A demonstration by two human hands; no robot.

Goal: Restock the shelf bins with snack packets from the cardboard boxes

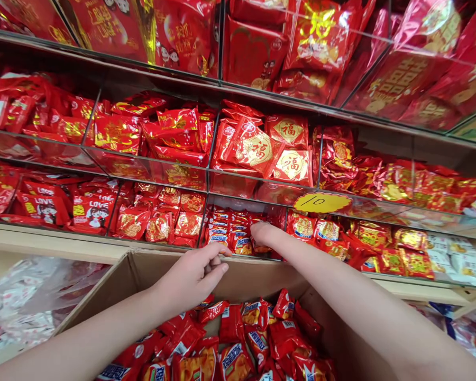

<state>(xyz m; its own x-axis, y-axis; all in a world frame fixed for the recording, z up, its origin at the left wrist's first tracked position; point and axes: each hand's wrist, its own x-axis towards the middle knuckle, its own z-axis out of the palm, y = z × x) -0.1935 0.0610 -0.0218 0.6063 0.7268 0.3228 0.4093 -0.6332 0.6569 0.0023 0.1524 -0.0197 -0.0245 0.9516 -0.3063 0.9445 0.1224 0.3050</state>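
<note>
My right hand (263, 234) reaches into a lower shelf compartment, at the right end of the stacked red snack packets (241, 241) with blue and white lettering. Its fingers are hidden among the packets, so whether it grips one does not show. Just in front of that compartment, my left hand (201, 269) hovers over the back rim of a cardboard box (154, 264). Its index finger points right, the thumb stands apart, and nothing shows in it. Many loose red snack packets (257, 341) lie in the box, beneath my forearms.
Clear dividers split the shelves into compartments of red and gold packets (257, 148). A yellow price tag (322, 202) reading 10 hangs on the middle shelf's front strip. To the box's left is a plastic bag (27, 296) of white-wrapped pieces. White packets (456, 254) sit at right.
</note>
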